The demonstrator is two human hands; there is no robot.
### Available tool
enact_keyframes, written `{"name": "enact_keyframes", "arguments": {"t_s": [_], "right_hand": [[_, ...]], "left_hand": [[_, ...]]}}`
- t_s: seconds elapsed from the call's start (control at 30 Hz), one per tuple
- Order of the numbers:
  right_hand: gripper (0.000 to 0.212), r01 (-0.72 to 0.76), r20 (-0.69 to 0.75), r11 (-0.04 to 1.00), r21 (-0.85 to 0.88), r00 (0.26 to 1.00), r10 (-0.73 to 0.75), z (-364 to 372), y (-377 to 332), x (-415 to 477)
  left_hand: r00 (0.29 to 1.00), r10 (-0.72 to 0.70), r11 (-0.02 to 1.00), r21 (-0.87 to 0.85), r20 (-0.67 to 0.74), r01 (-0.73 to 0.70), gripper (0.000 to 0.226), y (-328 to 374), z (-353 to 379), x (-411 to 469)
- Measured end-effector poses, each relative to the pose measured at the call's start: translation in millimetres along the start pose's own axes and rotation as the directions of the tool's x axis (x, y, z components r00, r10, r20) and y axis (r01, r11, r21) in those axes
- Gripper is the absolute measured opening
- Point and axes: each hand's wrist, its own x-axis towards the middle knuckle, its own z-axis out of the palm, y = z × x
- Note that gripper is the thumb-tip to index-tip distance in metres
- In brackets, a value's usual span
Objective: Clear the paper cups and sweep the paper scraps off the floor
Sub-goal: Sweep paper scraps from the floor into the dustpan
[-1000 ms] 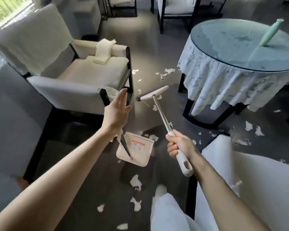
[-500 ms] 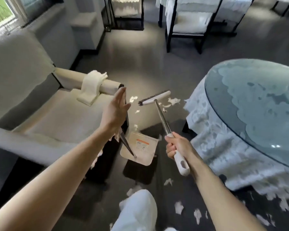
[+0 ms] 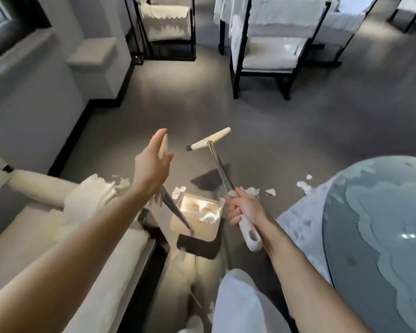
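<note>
Broom (image 3: 220,169) has moved forward, head well beyond right hand (image 3: 244,209).

You are standing in a dining hall, white-covered chairs (image 3: 269,51) lining the far side, a cloth-draped glass-topped bench (image 3: 382,236) near right.

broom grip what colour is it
The broom grip is white, on a silvery metal shaft; it shows best in the head view, just below the right hand.

Armchair (image 3: 29,236) left, folded towel (image 3: 89,200) on armrest; glass-topped round table (image 3: 382,248) right
</note>
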Motion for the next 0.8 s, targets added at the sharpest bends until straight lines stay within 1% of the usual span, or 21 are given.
{"name": "enact_keyframes", "arguments": {"t_s": [0.07, 0.17, 0.27, 0.43, 0.5, 0.57, 0.67, 0.77, 0.8], "right_hand": [[0.065, 0.004, -0.003, 0.999, -0.032, 1.000, -0.004, 8, -43, 47], [0.064, -0.006, 0.031, 0.994, -0.107, 0.999, 0.009, 17, -111, 132], [0.059, -0.038, 0.072, 0.981, -0.190, 0.996, 0.053, 20, -188, 217], [0.063, -0.056, 0.148, 0.936, -0.347, 0.983, 0.114, 39, -306, 325], [0.059, -0.077, 0.188, 0.919, -0.387, 0.969, 0.160, 56, -345, 367], [0.056, -0.092, 0.219, 0.889, -0.448, 0.953, 0.209, 72, -378, 414], [0.062, -0.086, 0.265, 0.841, -0.533, 0.928, 0.263, 96, -418, 489], [0.049, -0.070, 0.326, 0.786, -0.614, 0.885, 0.333, 113, -453, 557], [0.054, -0.083, 0.323, 0.765, -0.639, 0.873, 0.365, 116, -465, 576]], "left_hand": [[1.000, -0.017, 1.000, 0.014, -0.016, 0.017, 0.056, 5, 19, 59], [0.997, -0.059, 0.997, 0.038, -0.052, 0.061, 0.056, 4, 50, 152], [0.987, -0.101, 0.992, 0.065, -0.128, 0.110, 0.056, 2, 78, 249], [0.945, -0.242, 0.966, 0.033, -0.222, 0.255, 0.057, 15, 106, 377], [0.922, -0.273, 0.957, 0.025, -0.274, 0.290, 0.057, 18, 112, 418], [0.886, -0.317, 0.939, 0.017, -0.338, 0.343, 0.056, 17, 120, 459], [0.814, -0.404, 0.901, -0.030, -0.419, 0.432, 0.057, 5, 135, 516], [0.737, -0.477, 0.863, -0.097, -0.479, 0.495, 0.057, -11, 156, 565], [0.709, -0.497, 0.849, -0.113, -0.499, 0.516, 0.057, -14, 163, 579]]}}
